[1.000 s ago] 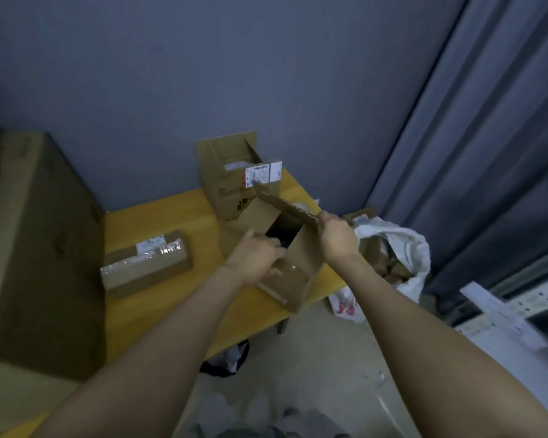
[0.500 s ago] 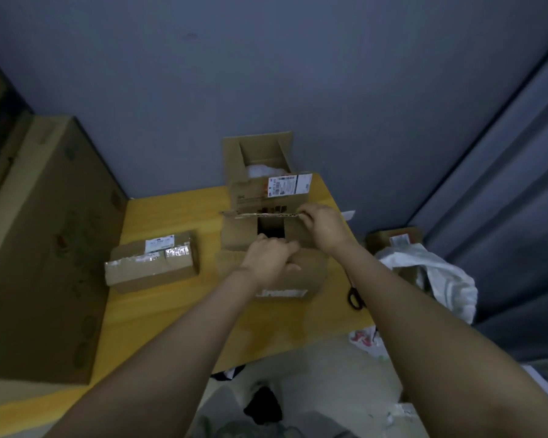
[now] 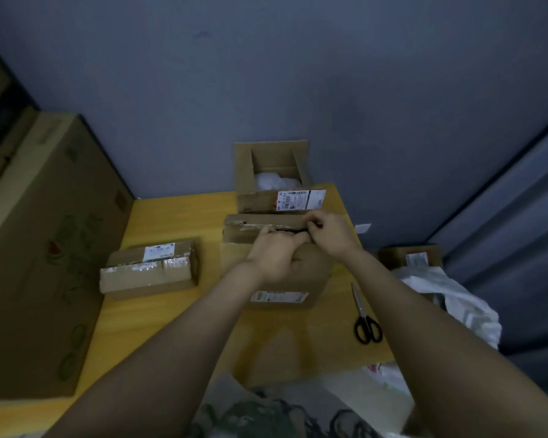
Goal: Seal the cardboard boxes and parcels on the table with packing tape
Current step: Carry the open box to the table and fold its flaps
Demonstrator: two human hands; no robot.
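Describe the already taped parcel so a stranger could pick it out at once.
Start at the yellow table. On its left side, next to the tall carton, lies a low parcel. Unlike the open box at the back and the middle box gripped by the left hand and right hand, its top is shut under shiny tape with a white label.

Bare forearms (image 3: 178, 339) above a dark, green-patterned garment (image 3: 266, 418).

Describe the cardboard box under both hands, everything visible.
The brown cardboard box sits on the yellow wooden table, before an open labelled box. Its flaps are nearly closed, a dark slit between them; the far flap looks torn. A white label marks its near side; the left hand and right hand grip the flaps.
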